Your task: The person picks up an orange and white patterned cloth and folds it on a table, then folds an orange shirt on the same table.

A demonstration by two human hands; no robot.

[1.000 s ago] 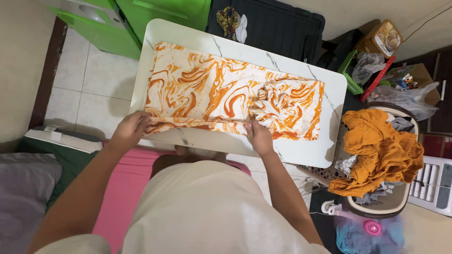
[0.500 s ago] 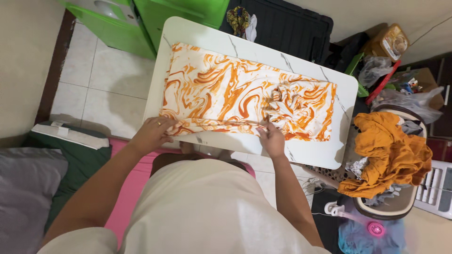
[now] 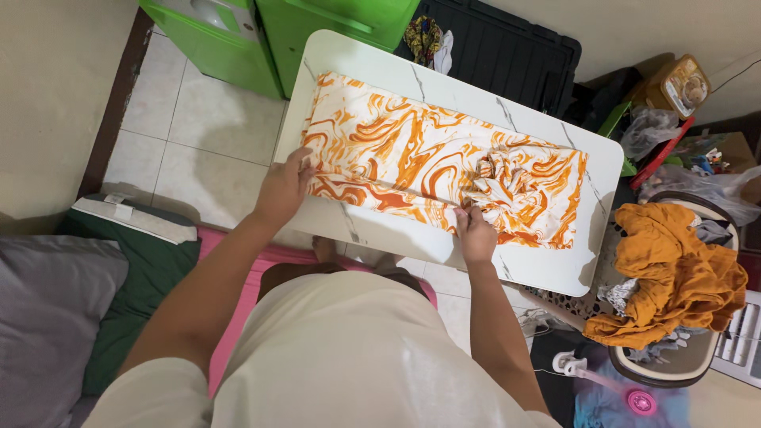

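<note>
An orange-and-white marbled cloth (image 3: 420, 158) lies spread flat along a white marble-look desk (image 3: 547, 269), covering most of its top. The near long edge of the cloth is turned over into a narrow folded strip that runs between the two hands.

The left hand (image 3: 283, 189) rests at the cloth's near left corner, its fingers together and pinched on the folded edge, thumb on top. The right hand (image 3: 474, 234) sits on the near edge further right, fingers curled shut on the cloth just below a bunched, gathered knot of fabric (image 3: 495, 170). Both forearms reach forward from a pale shirt (image 3: 349, 357) at the bottom of the view.

Beyond the far left corner of the desk stands a bright green cabinet (image 3: 277, 32). Behind the desk lies a black ribbed crate (image 3: 507, 55), with a small patterned rag (image 3: 424, 36) at its left end. To the right of the desk a laundry basket (image 3: 674, 364) holds a crumpled mustard-orange garment (image 3: 674, 277). Above it sit plastic bags (image 3: 658, 131) and a tan jar (image 3: 682, 83). On the left, a grey pillow (image 3: 47, 317) lies on the floor beside a dark green cushion (image 3: 143, 269), and a pink mat (image 3: 238, 285) shows under the person
</note>
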